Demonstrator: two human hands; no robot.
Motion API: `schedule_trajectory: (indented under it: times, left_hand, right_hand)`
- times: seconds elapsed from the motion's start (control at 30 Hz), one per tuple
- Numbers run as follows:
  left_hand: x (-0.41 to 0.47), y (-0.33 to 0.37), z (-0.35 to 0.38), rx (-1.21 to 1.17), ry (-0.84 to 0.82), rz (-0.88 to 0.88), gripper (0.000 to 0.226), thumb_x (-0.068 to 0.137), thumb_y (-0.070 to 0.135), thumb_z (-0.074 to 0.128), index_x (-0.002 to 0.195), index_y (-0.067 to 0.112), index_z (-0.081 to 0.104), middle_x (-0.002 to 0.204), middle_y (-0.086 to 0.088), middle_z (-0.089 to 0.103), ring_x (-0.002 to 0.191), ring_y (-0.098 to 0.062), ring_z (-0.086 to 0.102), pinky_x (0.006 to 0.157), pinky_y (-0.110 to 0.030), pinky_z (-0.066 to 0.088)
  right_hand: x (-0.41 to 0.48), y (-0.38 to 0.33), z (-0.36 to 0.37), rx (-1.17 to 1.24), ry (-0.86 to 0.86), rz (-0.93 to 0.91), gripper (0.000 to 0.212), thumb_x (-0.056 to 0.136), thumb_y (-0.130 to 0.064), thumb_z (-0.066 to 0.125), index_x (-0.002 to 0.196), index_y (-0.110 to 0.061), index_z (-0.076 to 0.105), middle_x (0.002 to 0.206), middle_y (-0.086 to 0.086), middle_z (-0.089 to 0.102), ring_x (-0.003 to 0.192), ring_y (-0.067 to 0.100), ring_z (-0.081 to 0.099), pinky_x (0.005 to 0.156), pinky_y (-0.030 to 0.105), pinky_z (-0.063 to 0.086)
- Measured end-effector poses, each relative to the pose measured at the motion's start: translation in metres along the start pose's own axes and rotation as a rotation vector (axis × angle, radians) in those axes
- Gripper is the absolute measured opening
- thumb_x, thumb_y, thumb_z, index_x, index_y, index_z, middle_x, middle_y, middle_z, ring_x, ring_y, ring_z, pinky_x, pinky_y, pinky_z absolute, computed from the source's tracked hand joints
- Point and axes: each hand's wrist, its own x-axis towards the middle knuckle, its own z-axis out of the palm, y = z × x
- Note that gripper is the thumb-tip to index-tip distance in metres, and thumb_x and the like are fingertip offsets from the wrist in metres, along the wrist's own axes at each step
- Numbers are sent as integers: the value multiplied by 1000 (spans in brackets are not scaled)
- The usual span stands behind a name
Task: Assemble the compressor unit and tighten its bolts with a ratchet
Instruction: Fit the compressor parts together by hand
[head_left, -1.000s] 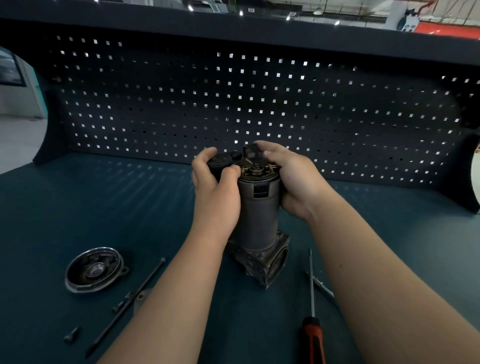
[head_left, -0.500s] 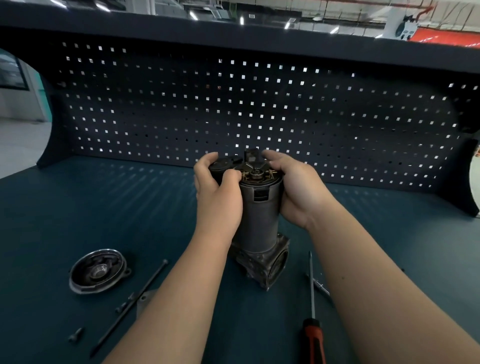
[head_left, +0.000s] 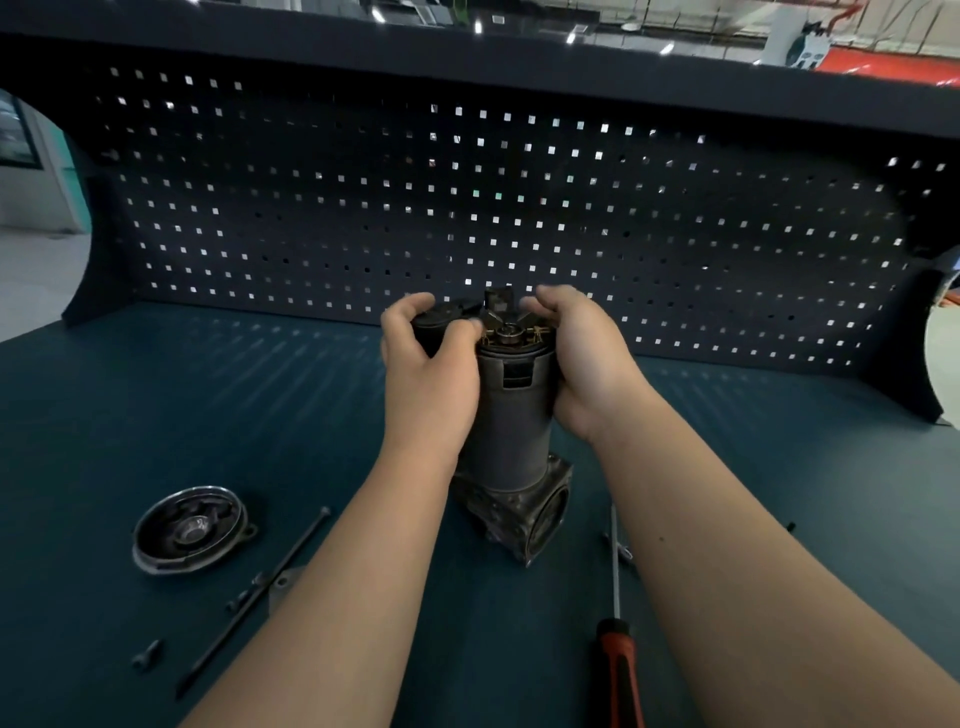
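On the bench (head_left: 156, 415) the compressor (head_left: 511, 441) stands upright at centre, and this looks like assembly, not tightening, with no ratchet in view: the left hand (head_left: 431, 384) curls round a black round part (head_left: 441, 319) at the top edge, thumb by the brush end, and the right hand (head_left: 582, 374) wraps the top rim opposite. Next move probably needs that part seated square with the body held steady, then the end cap (head_left: 189, 527) and long bolt (head_left: 260, 597), both lying left. Versus 1 s ago: same grips, loose parts unmoved, only the view shifted.
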Motion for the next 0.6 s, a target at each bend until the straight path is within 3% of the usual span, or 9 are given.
schedule_trajectory:
  times: [0.07,0.13,0.3,0.43,0.6]
  left_hand:
    - [0,3,1,17,27,-15,39,80,55,63,110,43,42,125,6,52,101,-10,59,81,-34,53]
    - [1,6,2,-10,62,-51,43,77,54,68,108,40,41,125,4,51,98,-12,61,80,-36,55]
    - [3,6,-1,-41,90,-56,39,81,43,66,110,37,40,124,2,50,95,-13,61,67,-30,52]
    - [2,5,0,-26,88,-23,36,84,42,63,111,38,40,125,2,50,94,-10,60,65,-26,48]
    - [3,4,3,-21,81,-20,36,84,43,64,111,38,41,126,3,51,95,-8,60,67,-26,48]
  right_hand:
    - [0,2,5,-69,-3,-30,22,87,-32,59,94,-20,75,95,5,75,91,23,72,81,40,56]
    - [0,6,8,-94,33,-73,29,82,-31,60,107,-19,68,103,5,72,97,24,69,84,41,55]
    - [-2,9,11,-140,20,-150,17,84,-29,58,97,-22,66,71,-9,72,68,8,69,58,27,52]
    - [0,7,8,-182,6,-192,12,84,-25,56,92,-25,65,71,-7,72,71,10,69,65,33,60]
    - [2,3,3,-189,-14,-196,15,87,-22,54,95,-20,66,69,-8,72,65,6,69,58,25,57]
